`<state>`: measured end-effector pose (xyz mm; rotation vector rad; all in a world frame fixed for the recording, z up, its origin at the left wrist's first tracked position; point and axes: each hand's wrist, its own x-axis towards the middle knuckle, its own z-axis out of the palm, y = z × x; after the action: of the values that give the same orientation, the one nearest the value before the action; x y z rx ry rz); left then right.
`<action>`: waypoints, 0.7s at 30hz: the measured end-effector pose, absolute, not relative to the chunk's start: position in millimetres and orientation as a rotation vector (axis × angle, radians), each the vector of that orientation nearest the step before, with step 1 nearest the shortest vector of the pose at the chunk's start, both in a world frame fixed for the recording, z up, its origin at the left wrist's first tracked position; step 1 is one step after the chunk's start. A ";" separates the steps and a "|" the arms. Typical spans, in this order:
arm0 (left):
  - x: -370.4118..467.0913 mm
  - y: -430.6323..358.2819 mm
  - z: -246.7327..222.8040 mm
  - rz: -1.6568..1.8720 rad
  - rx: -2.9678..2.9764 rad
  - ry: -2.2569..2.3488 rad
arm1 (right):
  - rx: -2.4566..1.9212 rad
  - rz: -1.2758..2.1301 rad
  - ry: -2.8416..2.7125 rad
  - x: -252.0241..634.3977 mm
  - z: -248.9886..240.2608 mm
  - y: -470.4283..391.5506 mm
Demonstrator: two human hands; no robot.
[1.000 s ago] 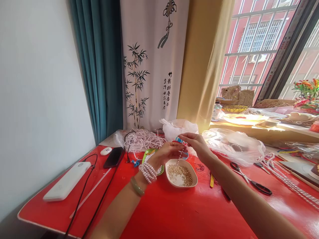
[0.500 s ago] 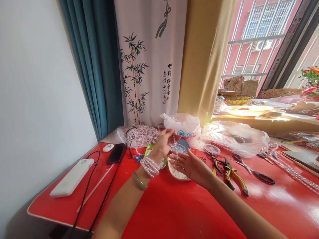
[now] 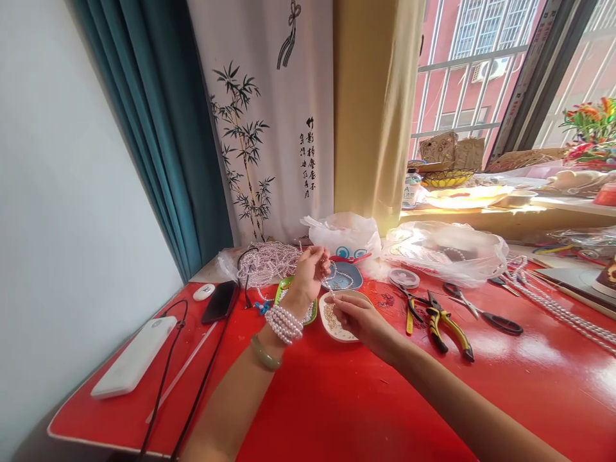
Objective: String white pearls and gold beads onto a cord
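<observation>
A thin strand of small pearl beads [image 3: 330, 288] runs down between my two hands. My left hand [image 3: 308, 274] is raised, its fingers closed in a pinch on the upper part of the strand. Lower and to the right, my right hand [image 3: 360, 316] pinches the strand's lower part; its fingertips are partly hidden. Several rows of pearls [image 3: 285, 325] and a green bangle [image 3: 265, 353] circle my left wrist. Under the hands stand a white tray [image 3: 328, 330] with small gold beads, a green tray [image 3: 314, 314] with white beads, and a blue-grey tray [image 3: 356, 278] holding a pearl strand.
Yellow-black pliers [image 3: 450, 324], smaller pliers [image 3: 410, 307], scissors [image 3: 486, 314] and a clear spool [image 3: 404, 278] lie right. Pearl strands [image 3: 274, 262] are heaped behind, beside plastic bags [image 3: 445, 250]. At left are a phone [image 3: 220, 301], a white power bank [image 3: 133, 356] and black cables.
My right hand has gone from loosely spread fingers beside the strand to a pinch on its lower part. The left hand keeps hold above. The view has shifted slightly right.
</observation>
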<state>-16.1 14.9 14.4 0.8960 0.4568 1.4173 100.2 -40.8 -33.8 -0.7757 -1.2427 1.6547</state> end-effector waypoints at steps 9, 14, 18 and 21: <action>-10.6 3.4 19.3 1.179 1.059 0.457 | -0.844 0.652 -1.959 96.4 -34.8 -55.4; -15.2 8.2 20.6 1.313 0.934 0.386 | -0.882 1.212 -1.686 97.9 -41.5 -53.2; -19.5 18.0 17.0 1.361 0.728 0.376 | -0.776 1.521 -1.418 96.6 -45.7 -52.6; -19.4 20.5 14.0 1.399 0.635 0.379 | -0.683 1.617 -1.280 93.9 -46.9 -53.1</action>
<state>-19.4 20.5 14.0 0.6345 0.3791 1.3989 93.9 -53.1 -46.9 -0.6826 -1.2801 1.6168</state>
